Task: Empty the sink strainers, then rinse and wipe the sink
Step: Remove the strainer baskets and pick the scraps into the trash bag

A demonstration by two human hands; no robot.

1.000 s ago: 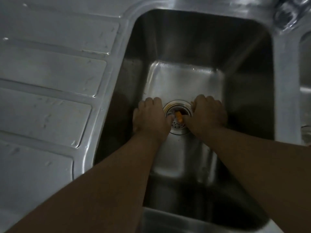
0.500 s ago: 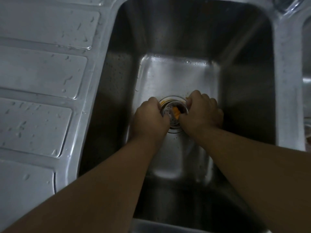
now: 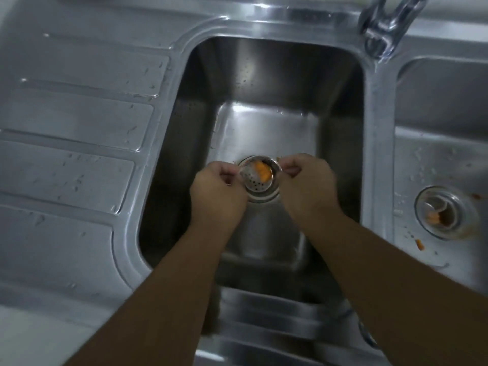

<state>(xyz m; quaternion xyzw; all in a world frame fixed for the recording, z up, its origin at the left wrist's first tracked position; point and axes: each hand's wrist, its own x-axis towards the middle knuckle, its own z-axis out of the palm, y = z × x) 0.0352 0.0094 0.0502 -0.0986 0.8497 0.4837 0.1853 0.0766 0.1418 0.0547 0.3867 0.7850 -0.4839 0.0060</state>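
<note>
The ribbed stainless-steel bench (image 3: 74, 154) spreads to my left; sunk into it are the deep steel basin (image 3: 264, 83) I am reaching into and, toward the right edge, the shallower steel basin (image 3: 435, 159); the chrome tap (image 3: 383, 25) stands at the back edge between them. My left hand (image 3: 216, 191) and right hand (image 3: 309, 186) pinch opposite sides of the round perforated steel strainer basket (image 3: 257, 180); each grip is narrow and closed on its rim; the basket seems just clear of the steel drain ring (image 3: 264, 200) at the middle of the deep basin's floor. The second round steel strainer (image 3: 443, 211) sits in the shallower basin's drain, orange bits in it. An orange scrap of food (image 3: 262, 171) lies inside my basket. I judge this the lifting-out step; I should raise it straight and level so the scrap stays in; the rim looks wet, so I would pinch firmly and clear the walls before turning away.
</note>
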